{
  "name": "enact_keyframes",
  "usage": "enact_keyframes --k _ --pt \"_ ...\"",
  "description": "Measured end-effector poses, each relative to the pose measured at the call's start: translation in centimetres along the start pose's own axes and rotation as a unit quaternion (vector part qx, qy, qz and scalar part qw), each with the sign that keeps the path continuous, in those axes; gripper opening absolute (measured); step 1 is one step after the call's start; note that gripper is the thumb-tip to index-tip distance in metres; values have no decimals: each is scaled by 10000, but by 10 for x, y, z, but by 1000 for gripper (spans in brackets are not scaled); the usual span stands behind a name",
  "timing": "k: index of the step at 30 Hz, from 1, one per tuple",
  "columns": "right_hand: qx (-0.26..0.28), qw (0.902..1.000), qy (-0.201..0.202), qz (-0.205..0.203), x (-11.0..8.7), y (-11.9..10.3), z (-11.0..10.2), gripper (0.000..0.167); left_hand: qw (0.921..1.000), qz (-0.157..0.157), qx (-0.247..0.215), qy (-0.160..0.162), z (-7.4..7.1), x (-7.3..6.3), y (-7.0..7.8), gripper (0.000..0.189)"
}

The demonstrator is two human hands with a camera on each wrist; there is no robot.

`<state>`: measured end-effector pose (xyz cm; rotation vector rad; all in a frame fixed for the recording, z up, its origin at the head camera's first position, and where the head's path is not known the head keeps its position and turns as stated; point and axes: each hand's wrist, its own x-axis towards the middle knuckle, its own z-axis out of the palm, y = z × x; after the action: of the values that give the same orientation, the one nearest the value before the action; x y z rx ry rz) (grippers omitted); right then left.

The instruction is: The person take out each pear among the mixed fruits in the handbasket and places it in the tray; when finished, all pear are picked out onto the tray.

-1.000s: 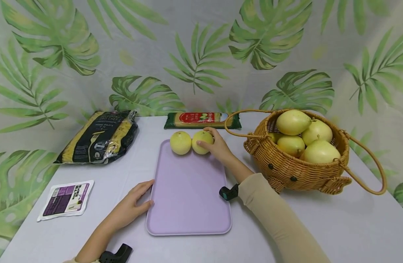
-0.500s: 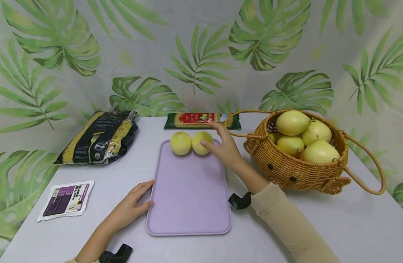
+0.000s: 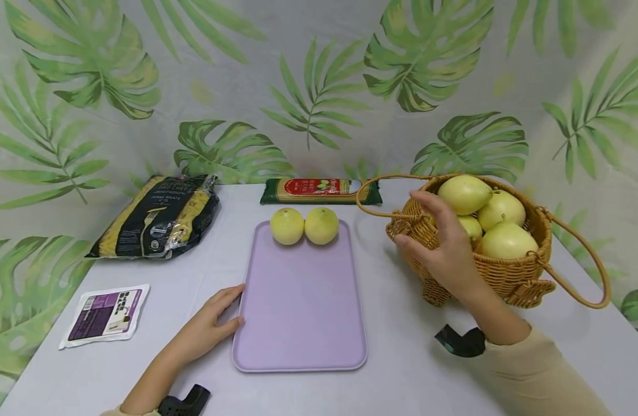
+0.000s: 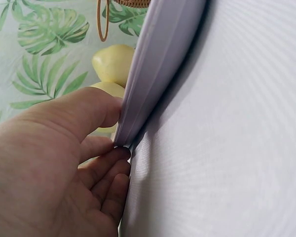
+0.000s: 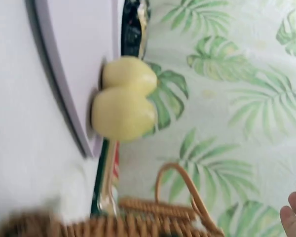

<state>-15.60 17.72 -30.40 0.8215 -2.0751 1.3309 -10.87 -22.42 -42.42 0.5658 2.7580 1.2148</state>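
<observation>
Hand spread wide at basket, two pears on tray

Right hand in front of the left part of the wicker basket in the head view, thumb and fingers well apart; hard to tell whether touching the wicker or just above. Only a few fingertips at the corner of the right wrist view. Inside the basket, heaped yellow-green fruit, at least four pieces.

Left hand at the left edge of the lilac tray, thumb and fingertips against the rim, spaced apart along it. Both pears side by side at the far end of the tray, touching or almost so.

Farther out, behind the tray, a green and red pack of spaghetti, lying crosswise. To the far left, a black and yellow bag of pasta; nearer, a flat white and purple packet. Under everything, a white-covered bench; behind, a cloth with green leaves.
</observation>
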Motion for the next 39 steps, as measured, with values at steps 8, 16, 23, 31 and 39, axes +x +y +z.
enact_keyframes --k 8,16,23,31,39 --pt "-664 9966 401 284 -2 1 -58 65 10000 19 24 16 0 0 -1 60" --pt "-1755 9794 372 924 12 8 -102 69 10000 27 -25 0 0 0 -1 59" --pt "-2065 9644 -339 1614 28 14 -127 68 10000 12 -27 5 0 0 1 59" --pt "-2191 9452 -1137 2136 41 34 -141 74 10000 30 -16 17 0 -1 -2 60" --pt "-1828 9425 -1667 2248 43 56 -146 76 10000 -47 -67 -28 0 0 -1 61"
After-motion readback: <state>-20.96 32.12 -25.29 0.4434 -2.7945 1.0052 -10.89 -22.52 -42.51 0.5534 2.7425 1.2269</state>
